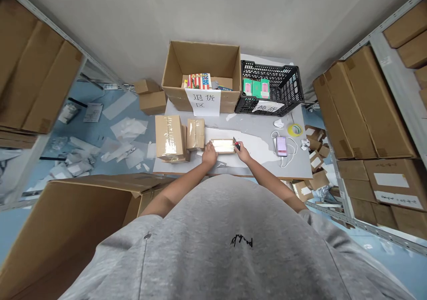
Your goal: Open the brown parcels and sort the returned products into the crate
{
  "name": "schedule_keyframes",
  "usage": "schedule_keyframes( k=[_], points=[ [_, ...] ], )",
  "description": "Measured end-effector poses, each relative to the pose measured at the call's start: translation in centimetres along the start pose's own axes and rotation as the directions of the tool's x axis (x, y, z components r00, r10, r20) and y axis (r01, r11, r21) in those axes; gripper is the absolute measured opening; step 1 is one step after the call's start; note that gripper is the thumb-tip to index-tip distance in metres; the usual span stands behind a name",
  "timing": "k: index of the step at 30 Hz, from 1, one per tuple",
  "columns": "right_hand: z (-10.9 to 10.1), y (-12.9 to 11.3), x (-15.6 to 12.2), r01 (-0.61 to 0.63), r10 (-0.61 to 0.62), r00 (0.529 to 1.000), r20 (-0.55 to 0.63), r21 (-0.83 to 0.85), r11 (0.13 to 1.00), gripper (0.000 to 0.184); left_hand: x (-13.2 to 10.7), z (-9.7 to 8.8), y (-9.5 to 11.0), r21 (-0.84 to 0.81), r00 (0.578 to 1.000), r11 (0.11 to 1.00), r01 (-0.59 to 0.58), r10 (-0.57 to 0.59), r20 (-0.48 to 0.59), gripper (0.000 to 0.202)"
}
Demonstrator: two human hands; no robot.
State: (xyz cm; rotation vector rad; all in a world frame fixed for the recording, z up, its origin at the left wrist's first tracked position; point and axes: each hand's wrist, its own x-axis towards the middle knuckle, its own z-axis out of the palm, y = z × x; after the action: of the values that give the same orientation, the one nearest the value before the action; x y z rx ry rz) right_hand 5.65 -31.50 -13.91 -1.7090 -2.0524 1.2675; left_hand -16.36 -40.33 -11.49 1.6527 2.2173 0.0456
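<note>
On the table in front of me lies a small cardboard box [223, 146] with a pale label or tape strip along its top. My left hand [209, 155] grips its left end, fingers closed against the cardboard. At the opposite end, my right hand [243, 152] is wrapped round a red and black box cutter [237, 146], its dark blade pointing up beside the box edge. White paper [256, 147] lies underneath. Just left of my left hand stand a taped carton [195, 133] and a taller taped carton [169, 136].
Behind are an open cardboard box [170, 96] with books and a black crate [287, 107] holding green packages. A phone [281, 146] with a white cable and a tape roll [295, 130] lie right. A large open carton [60, 229] stands lower left; shelves flank both sides.
</note>
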Motion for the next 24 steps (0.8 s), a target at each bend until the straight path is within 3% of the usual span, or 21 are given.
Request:
schedule_keyframes(
  k=[3, 9, 13, 17, 24],
  points=[
    [-0.1, -1.1, 0.1, 0.121, -0.118, 0.992, 0.04, -0.085, 0.989, 0.043, -1.0, 0.3, 0.5, 0.011, 0.999, 1.0, 0.002, -0.003, 0.037, 0.071],
    [-0.7, -3.7, 1.2, 0.252, -0.222, 0.963, 0.15, -0.225, 0.941, 0.05, -1.9, 0.9, -0.1, 0.047, 0.982, 0.982, -0.184, 0.181, 0.058, 0.061],
    [-0.5, -5.6, 2.3, 0.291, -0.223, 0.941, 0.253, -0.273, 0.917, 0.044, -2.5, 1.3, -1.1, 0.036, 0.967, 0.969, -0.245, 0.242, 0.076, 0.061],
    [0.3, -7.2, 3.5, 0.387, -0.265, 0.89, 0.371, -0.309, 0.869, 0.035, -2.7, 1.2, -1.9, 0.054, 0.951, 0.953, -0.298, 0.292, 0.101, 0.064],
    [1.0, -8.4, 4.8, 0.455, -0.263, 0.857, 0.442, -0.413, 0.789, 0.043, -2.5, 0.8, -2.4, 0.065, 0.94, 0.943, -0.327, 0.316, 0.131, 0.071]
  ],
)
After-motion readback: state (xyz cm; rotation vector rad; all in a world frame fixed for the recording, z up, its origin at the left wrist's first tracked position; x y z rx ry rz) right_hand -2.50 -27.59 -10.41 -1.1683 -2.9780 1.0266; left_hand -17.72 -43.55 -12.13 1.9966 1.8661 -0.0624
